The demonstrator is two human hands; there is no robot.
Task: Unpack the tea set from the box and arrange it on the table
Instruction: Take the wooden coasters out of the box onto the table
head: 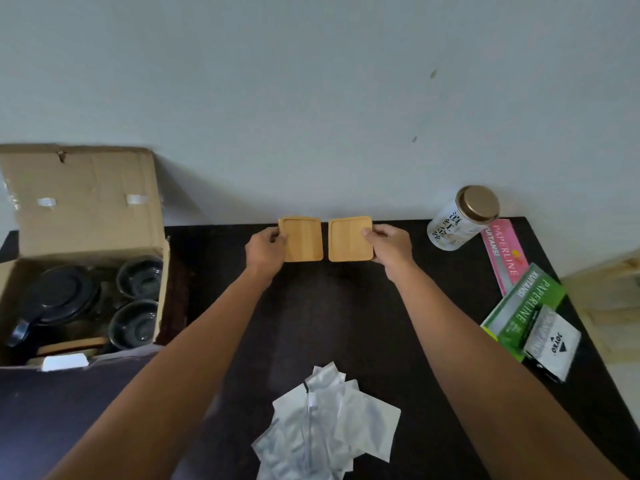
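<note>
Head view: dark, nearly black table (329,323) against a pale grey wall (311,81). Far edge, middle: two square bamboo coasters side by side, just apart. Left square bamboo coaster (302,239) pinched at its left edge by the left hand (265,252), thumb on top, fingers curled beneath. Right square bamboo coaster (350,239) pinched likewise at its right edge by the right hand (389,249). Far left: open cardboard box (83,209) with a black teapot (52,303) and two black cups (138,303) inside. Near middle: crumpled white plastic bags (329,427). Right: white tin with a gold lid (462,218), pink and green paper packs (519,292).
</note>
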